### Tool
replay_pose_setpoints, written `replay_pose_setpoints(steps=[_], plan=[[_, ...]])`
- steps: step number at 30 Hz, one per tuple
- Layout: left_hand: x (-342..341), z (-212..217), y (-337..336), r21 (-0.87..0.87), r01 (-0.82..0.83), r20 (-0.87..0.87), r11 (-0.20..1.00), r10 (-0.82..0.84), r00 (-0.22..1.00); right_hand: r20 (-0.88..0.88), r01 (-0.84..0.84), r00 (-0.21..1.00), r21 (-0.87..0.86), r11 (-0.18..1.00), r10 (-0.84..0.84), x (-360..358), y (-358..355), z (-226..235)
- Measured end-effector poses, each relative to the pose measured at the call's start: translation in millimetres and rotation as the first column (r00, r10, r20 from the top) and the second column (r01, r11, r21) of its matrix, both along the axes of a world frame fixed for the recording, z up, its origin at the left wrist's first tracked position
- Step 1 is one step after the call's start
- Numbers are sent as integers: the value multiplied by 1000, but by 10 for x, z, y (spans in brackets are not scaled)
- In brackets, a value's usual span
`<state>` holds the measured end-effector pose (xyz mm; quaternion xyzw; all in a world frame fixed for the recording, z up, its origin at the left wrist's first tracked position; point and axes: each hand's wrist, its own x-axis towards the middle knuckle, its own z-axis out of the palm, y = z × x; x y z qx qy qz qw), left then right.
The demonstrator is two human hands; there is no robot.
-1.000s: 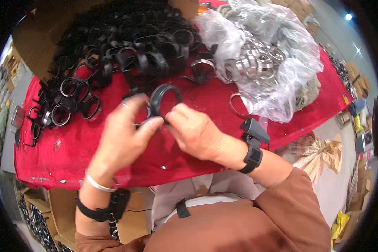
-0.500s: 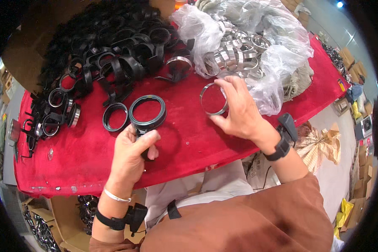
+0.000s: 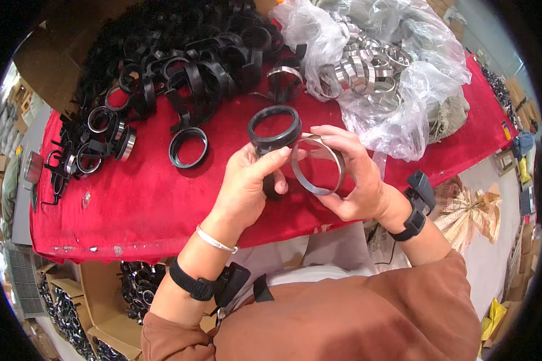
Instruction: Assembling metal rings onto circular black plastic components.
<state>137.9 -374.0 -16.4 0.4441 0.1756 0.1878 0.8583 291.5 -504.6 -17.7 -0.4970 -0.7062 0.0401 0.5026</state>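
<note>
My left hand (image 3: 247,180) is closed around the lower part of a black plastic ring holder (image 3: 274,144), its round opening tipped up. Between the thumb and fingers of my right hand (image 3: 358,174) is a thin silver metal ring (image 3: 304,178), tilted on edge. The two pieces are side by side over the red cloth, the metal ring just right of the black one; whether they touch I cannot tell. Another black ring (image 3: 188,148) lies on the cloth left of my left hand. A black piece with a silver ring (image 3: 285,77) rests beyond my hands.
A large heap of black ring parts (image 3: 180,54) covers the far left of the red cloth (image 3: 162,210). Silver rings (image 3: 367,72) fill a clear plastic bag (image 3: 403,132) at the far right. Below the table's left edge, a cardboard box (image 3: 105,301) holds more parts.
My hands have come together: the left moved right and slightly up with the black ring holder, while the right turned the silver ring and brought it beside the holder. The view has shifted slightly.
</note>
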Motion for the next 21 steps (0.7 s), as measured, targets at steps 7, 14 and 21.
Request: replay_pose_setpoints(steps=[7,14,21], plan=[[-82,-20,-9,267,-155,54,951,146,988,148,41,988,0,999,-41,-6,1,-97],[-105,44,-101,372,-245,82,895,231,970,376,154,907,117,981,-188,-46,36,-179],[-110,30,0,242,-201,48,949,196,980,-44,254,965,-93,963,-259,-164,36,-202]])
